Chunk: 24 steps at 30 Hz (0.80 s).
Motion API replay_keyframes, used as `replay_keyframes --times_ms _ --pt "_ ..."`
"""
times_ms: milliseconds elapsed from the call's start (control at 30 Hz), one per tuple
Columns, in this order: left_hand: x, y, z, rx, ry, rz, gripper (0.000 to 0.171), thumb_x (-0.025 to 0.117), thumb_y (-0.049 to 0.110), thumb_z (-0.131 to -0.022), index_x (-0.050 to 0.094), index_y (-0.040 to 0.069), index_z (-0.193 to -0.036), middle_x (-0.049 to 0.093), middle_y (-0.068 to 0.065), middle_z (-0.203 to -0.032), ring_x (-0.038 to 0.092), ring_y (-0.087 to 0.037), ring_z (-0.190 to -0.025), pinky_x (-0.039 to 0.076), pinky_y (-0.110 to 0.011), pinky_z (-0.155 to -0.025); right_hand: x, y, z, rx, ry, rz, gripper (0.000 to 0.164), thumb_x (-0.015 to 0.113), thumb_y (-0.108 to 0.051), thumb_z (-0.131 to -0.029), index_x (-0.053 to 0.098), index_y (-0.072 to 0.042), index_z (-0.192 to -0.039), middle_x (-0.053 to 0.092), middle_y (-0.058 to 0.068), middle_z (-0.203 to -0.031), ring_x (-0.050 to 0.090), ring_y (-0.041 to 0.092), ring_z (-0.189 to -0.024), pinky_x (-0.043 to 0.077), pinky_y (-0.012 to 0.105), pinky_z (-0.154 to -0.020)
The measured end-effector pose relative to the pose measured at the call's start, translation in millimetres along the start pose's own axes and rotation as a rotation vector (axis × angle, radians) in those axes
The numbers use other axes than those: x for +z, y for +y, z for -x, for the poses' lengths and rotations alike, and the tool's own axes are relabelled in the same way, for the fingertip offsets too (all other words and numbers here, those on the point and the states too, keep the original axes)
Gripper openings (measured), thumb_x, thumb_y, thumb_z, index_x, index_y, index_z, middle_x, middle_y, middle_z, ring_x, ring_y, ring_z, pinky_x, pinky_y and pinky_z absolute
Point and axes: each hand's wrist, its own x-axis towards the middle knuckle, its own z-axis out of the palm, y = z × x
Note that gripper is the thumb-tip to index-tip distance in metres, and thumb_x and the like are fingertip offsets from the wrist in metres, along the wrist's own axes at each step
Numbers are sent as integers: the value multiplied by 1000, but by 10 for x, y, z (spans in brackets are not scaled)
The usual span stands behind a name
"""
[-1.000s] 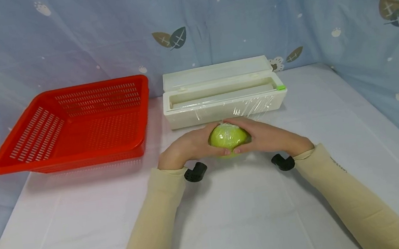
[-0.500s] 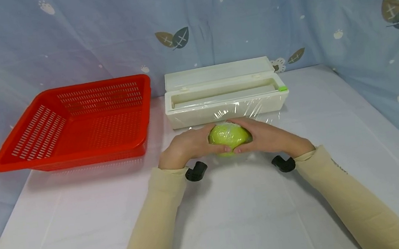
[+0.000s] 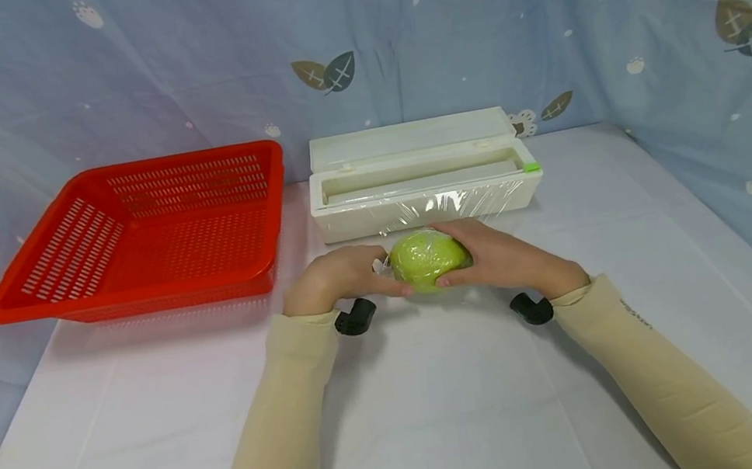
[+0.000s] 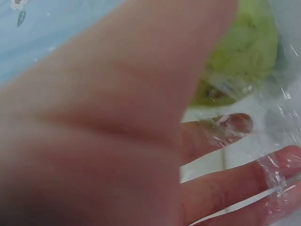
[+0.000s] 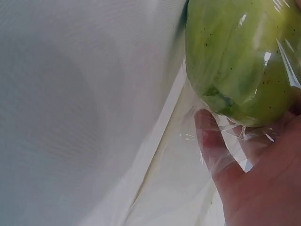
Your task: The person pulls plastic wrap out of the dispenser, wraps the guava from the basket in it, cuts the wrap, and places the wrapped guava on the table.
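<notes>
A round yellow-green fruit (image 3: 424,260) in clear plastic wrap is between the two hands, in front of the wrap dispenser box. My right hand (image 3: 501,254) holds it from the right, thumb in front and fingers behind. My left hand (image 3: 342,276) is at its left, thumb tip right at the fruit and a gap at the palm. In the left wrist view the left fingers (image 4: 221,188) are straight and spread, with film across their tips. Dark speckles show on the fruit (image 5: 244,61) in the right wrist view, and film lies over the right fingers (image 5: 211,136).
Behind the hands, the white dispenser box (image 3: 354,225) stands with its lid (image 3: 406,137) up, a roll (image 3: 426,181) inside and a green piece (image 3: 531,167) at its right end. Film (image 3: 470,198) hangs over its front. A red basket (image 3: 165,298) stands at left.
My left hand has drawn away a little to the left, leaving a gap beside the fruit. The right hand keeps its hold in nearly the same place.
</notes>
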Motion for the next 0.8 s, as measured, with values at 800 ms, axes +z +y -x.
replay_keyframes --times_ms 800 --pt "17 147 -68 151 283 -15 77 66 54 -71 39 15 -130 41 -4 -126 39 -19 -112 40 -36 -86 15 9 13 -2 39 64 78 64 -57 -70 35 -23 -134 42 -3 -122 40 15 -103 38 37 -83"
